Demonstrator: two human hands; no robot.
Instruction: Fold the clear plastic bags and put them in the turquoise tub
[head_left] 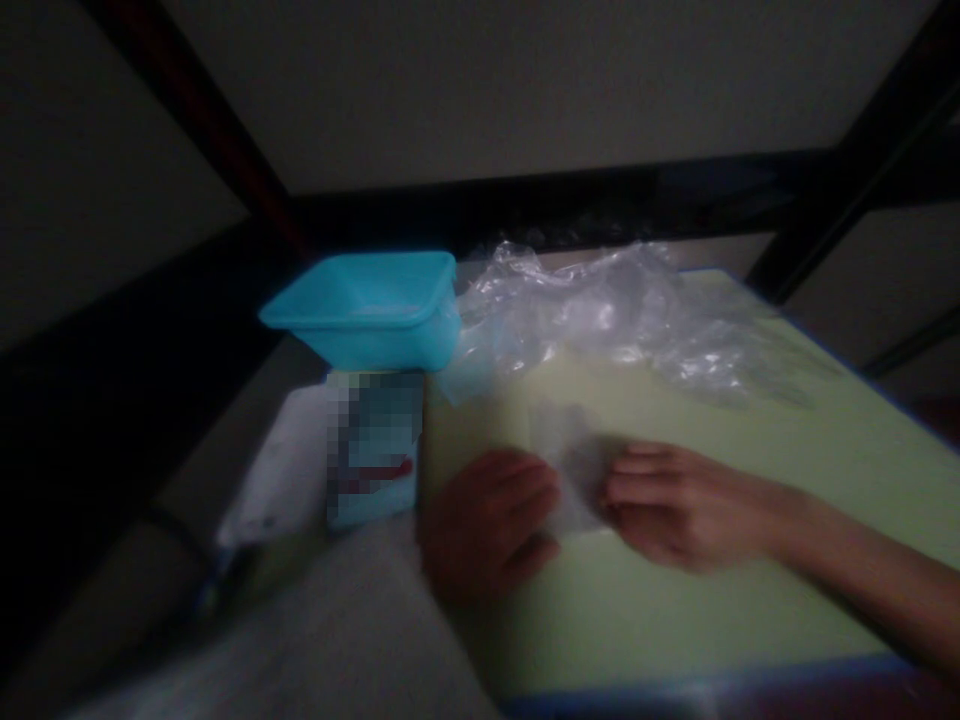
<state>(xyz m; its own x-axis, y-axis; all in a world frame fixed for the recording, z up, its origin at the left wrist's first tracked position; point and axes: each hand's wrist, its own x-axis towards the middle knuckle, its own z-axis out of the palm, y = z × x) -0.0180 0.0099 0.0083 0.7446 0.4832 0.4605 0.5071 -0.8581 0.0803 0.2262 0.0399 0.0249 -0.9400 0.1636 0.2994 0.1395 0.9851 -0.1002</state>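
A small, see-through plastic bag (pixel 574 480) lies on the light green table between my hands. My left hand (pixel 487 525) is at its left edge, fingers curled in and thumb near the table. At the right edge, my right hand (pixel 675 505) has its fingers pressed together against the bag, which looks darker there. Motion blur smears both hands, and the fingertips are partly hidden. Behind the hands spreads a crumpled heap of clear plastic bags (pixel 600 310).
A turquoise plastic basin (pixel 375 335) stands at the back left. In front of it lies a flat blue item (pixel 379 500), partly blurred out, beside a white packet (pixel 285 460). The green table (pixel 675 630) has a blue edge. Dark frame bars surround it.
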